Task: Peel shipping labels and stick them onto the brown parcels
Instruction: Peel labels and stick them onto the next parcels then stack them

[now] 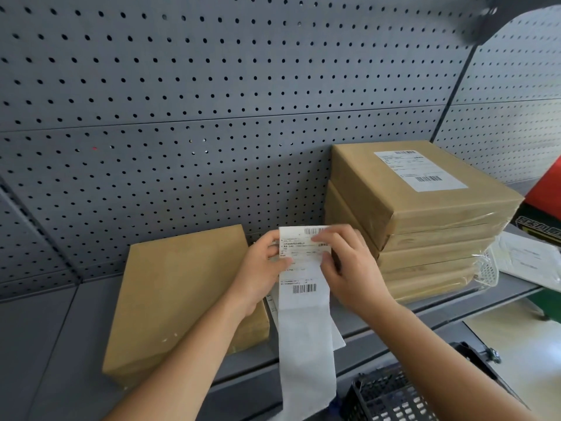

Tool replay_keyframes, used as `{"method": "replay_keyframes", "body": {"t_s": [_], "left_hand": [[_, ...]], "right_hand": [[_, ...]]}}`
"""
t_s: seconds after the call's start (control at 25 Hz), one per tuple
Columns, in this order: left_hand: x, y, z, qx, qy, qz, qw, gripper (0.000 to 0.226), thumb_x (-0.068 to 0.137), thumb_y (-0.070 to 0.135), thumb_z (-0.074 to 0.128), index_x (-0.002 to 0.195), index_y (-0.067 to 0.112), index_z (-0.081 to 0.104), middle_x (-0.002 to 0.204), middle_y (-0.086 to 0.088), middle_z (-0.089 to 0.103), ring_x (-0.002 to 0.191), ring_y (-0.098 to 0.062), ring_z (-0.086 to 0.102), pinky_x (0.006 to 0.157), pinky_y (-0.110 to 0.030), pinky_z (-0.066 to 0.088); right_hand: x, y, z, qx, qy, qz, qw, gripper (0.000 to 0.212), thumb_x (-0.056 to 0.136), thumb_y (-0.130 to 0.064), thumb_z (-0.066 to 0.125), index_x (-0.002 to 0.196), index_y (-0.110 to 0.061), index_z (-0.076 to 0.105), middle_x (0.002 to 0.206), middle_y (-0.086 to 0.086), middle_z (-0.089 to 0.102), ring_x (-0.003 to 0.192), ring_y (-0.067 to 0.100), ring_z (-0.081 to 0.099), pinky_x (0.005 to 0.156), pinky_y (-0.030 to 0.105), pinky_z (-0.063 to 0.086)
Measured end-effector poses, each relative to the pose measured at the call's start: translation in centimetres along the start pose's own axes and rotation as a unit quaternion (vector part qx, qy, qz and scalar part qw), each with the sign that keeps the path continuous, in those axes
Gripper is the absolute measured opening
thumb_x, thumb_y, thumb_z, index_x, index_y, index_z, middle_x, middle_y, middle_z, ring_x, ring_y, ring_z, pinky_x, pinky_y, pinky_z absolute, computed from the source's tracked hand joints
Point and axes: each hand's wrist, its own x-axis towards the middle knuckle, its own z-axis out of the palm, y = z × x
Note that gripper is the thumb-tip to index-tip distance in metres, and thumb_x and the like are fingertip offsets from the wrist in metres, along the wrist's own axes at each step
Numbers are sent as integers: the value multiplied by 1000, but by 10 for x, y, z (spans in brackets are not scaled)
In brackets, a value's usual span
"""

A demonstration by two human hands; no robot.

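Note:
I hold a white shipping label [300,278] with barcodes upright in front of me, its long backing strip [306,360] hanging down past the shelf edge. My left hand [261,268] pinches its left edge, thumb on the front. My right hand [349,265] pinches the top right corner and right edge. A plain brown parcel [179,296] lies flat on the grey shelf to the left, under my left forearm. To the right stands a stack of several brown parcels [431,247]; the top one carries a white label [419,170].
A grey pegboard wall [212,101] backs the shelf [45,344]. A white mesh basket [488,268] and a clear sleeve with papers [528,259] lie right of the stack, beside a red box [546,189]. A black plastic crate [391,396] sits below the shelf edge.

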Motion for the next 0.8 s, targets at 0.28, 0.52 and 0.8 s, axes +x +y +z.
{"method": "replay_keyframes", "body": {"t_s": [0.28, 0.52, 0.8], "left_hand": [[-10, 3, -1, 13, -32, 14, 999, 46, 98, -5, 58, 127, 30, 65, 114, 2, 77, 107, -16, 73, 89, -38, 61], [-9, 13, -10, -85, -53, -73, 992, 36, 105, 39, 47, 114, 21, 77, 111, -2, 79, 107, -17, 73, 93, -40, 56], [5, 14, -5, -151, -12, -145, 978, 33, 103, 35, 52, 105, 11, 75, 96, -9, 80, 84, -23, 77, 84, -40, 59]], "right_hand": [[38, -5, 16, -55, -32, -75, 995, 23, 96, -19, 62, 118, -19, 69, 107, -2, 63, 103, 21, 54, 87, 39, 48], [36, -9, 17, -31, -25, -85, 996, 18, 95, -18, 62, 110, -21, 72, 98, -3, 62, 86, 17, 56, 72, 35, 49], [31, -7, 18, -32, 4, -120, 992, 20, 93, -10, 66, 109, -19, 73, 95, 0, 63, 81, 19, 59, 70, 36, 51]]}}
